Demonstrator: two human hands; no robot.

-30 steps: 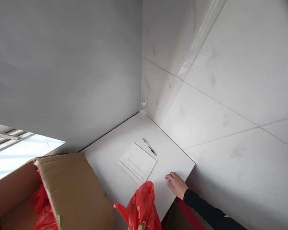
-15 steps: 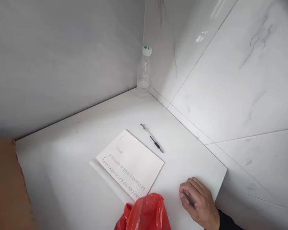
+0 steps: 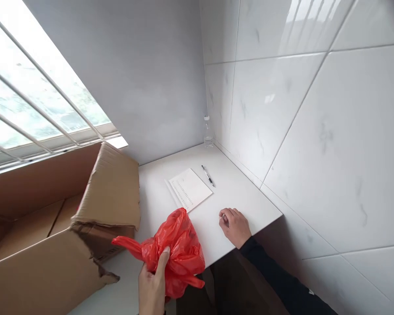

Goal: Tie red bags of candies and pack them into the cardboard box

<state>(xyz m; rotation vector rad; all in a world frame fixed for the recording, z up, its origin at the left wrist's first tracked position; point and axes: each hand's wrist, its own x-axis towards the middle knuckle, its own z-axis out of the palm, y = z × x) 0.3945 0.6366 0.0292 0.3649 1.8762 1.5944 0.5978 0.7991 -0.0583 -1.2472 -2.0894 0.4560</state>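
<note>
My left hand (image 3: 153,280) grips a crumpled red plastic bag (image 3: 180,245), with the thumb pressed over its gathered part. One twisted end of the bag sticks out to the left; what the bag contains, if anything, is hidden. On the white table (image 3: 230,194), near its right front edge, rests my right hand (image 3: 235,226), loosely curled with nothing visible in it. Beyond the bag lies a white notebook (image 3: 195,188) bearing rows of writing. A clear pen with a black grip (image 3: 208,176) lies beside the notebook, apart from both hands.
An opened cardboard box (image 3: 36,271) with torn flaps stands at the left, close to the bag. In the table's far corner stands a clear bottle (image 3: 208,133) with a white cap. Tiled wall (image 3: 315,175) borders the right side; a barred window (image 3: 36,87) is upper left.
My view has pulled back and up, bringing the box and window into sight. The red bag and my left hand now show more fully; my right hand stays curled on the table.
</note>
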